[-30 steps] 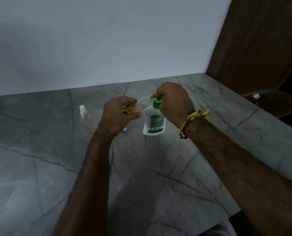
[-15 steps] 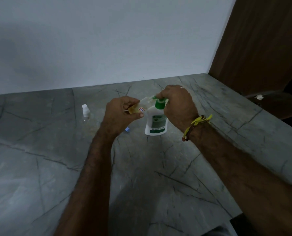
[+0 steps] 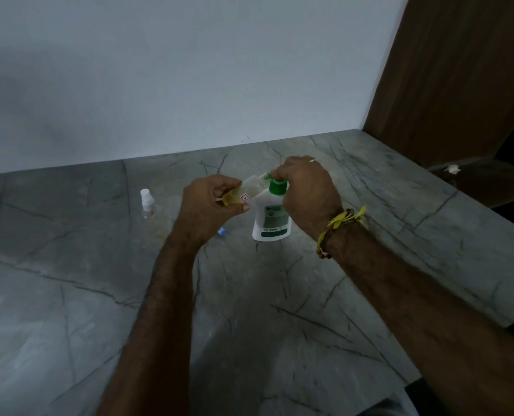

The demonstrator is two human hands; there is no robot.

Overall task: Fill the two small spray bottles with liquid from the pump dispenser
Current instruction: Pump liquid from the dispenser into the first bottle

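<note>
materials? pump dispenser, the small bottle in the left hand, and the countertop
Pump dispenser: opaque white plastic by the look, smooth, green pump head, printed label.
Small bottle in the left hand: clear plastic probably, since yellowish liquid shows through; glass can't be ruled out.
Countertop: grey stone or stone-look slab with dark veins and a dull sheen.

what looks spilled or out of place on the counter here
No spill shows on the counter. The small bottle in the left hand is tilted at the pump bottle, on purpose for filling. A small blue piece lies loose beside the pump bottle; a capped spray bottle stands apart.
</note>
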